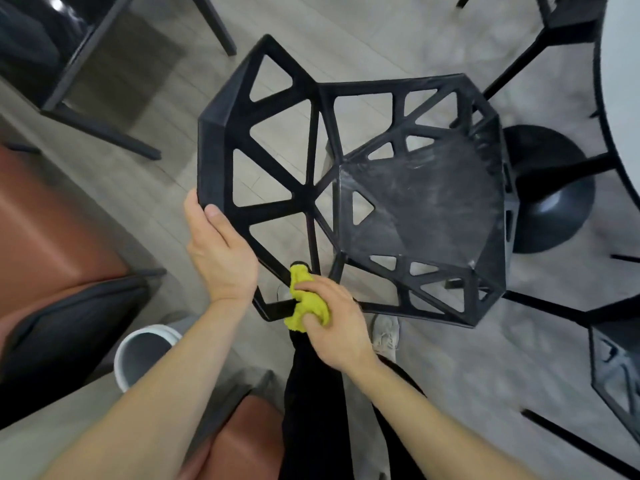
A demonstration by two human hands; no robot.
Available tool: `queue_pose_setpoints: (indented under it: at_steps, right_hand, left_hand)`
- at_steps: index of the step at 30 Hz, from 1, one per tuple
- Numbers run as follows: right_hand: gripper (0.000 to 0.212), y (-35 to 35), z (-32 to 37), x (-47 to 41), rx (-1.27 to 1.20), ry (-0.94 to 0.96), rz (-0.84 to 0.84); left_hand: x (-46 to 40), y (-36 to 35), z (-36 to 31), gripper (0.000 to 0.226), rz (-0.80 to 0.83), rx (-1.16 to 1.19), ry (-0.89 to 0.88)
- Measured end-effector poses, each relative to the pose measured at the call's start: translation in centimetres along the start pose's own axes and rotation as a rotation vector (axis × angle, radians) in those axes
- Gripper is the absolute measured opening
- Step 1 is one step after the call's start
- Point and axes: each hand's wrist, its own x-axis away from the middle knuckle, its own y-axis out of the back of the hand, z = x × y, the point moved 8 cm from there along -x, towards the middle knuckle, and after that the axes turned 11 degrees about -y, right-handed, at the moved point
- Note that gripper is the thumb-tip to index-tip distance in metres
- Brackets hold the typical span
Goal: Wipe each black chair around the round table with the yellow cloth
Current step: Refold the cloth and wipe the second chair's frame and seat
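A black chair (pixel 408 209) with triangular cut-outs fills the middle of the view, its dusty seat toward the right and its backrest toward me. My left hand (pixel 218 258) grips the top edge of the backrest at its left corner. In my right hand (pixel 332 323) is a bunched yellow cloth (pixel 306 301), pressed against the lower strut of the backrest frame. The round white table (pixel 623 98) shows at the right edge, with its dark pedestal base (pixel 550 202) behind the chair.
Another black chair (pixel 616 372) stands at the lower right and a third (pixel 568 19) at the top right. A dark chair (pixel 59 60) stands top left. A brown seat (pixel 45 237) lies left, a white bucket (pixel 145 351) below my left arm. My legs and shoe (pixel 386 336) are below.
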Motion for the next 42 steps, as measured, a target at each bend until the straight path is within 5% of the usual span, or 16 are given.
queue_pose_setpoints:
  at_steps: [3, 5, 8, 14, 18, 23, 27, 31, 34, 38, 42]
  right_hand:
    - [0.055, 1.5, -2.6, 0.0, 0.22, 0.114, 0.026]
    - [0.05, 2.8, -4.1, -2.2, 0.388, 0.014, -0.009]
    - [0.045, 1.6, -2.3, -3.4, 0.332, -0.212, -0.099]
    - [0.059, 0.6, -1.6, 2.3, 0.316, -0.054, -0.055]
    - [0.046, 2.6, -2.4, -4.9, 0.399, -0.247, -0.105]
    - [0.063, 0.8, -2.1, 0.7, 0.543, 0.014, -0.022]
    - [0.064, 5.3, -6.1, -2.6, 0.63, -0.17, -0.105]
    - [0.078, -0.3, -4.2, -0.9, 0.589, 0.016, -0.013]
    - [0.079, 2.0, -7.2, -0.4, 0.737, 0.086, -0.125]
    - [0.073, 6.5, -12.6, -1.2, 0.693, -0.086, -0.264]
    - [0.068, -0.1, -7.5, -1.8, 0.68, 0.0, -0.34]
  left_hand:
    - [0.3, -0.1, -0.3, 0.044, -0.006, -0.007, 0.004]
    - [0.5, -0.1, -0.6, 0.044, 0.001, -0.008, 0.003]
    - [0.3, 0.0, -0.4, 0.043, 0.004, -0.033, 0.013]
    - [0.4, 0.0, -0.5, 0.042, 0.019, -0.043, 0.011]
    - [0.2, 0.0, -0.5, 0.042, 0.013, -0.049, 0.02]
    - [0.1, 0.0, -0.1, 0.042, 0.014, -0.041, 0.033]
    - [0.2, -0.3, 0.4, 0.042, 0.005, -0.007, 0.047]
    - [0.3, -0.3, 0.5, 0.042, 0.005, 0.014, 0.046]
    - [0.2, -0.4, 0.1, 0.041, 0.015, 0.047, 0.047]
    - [0.5, -0.3, -0.4, 0.038, -0.005, 0.14, 0.061]
    - [1.4, -0.4, 0.0, 0.047, 0.073, 0.209, 0.151]
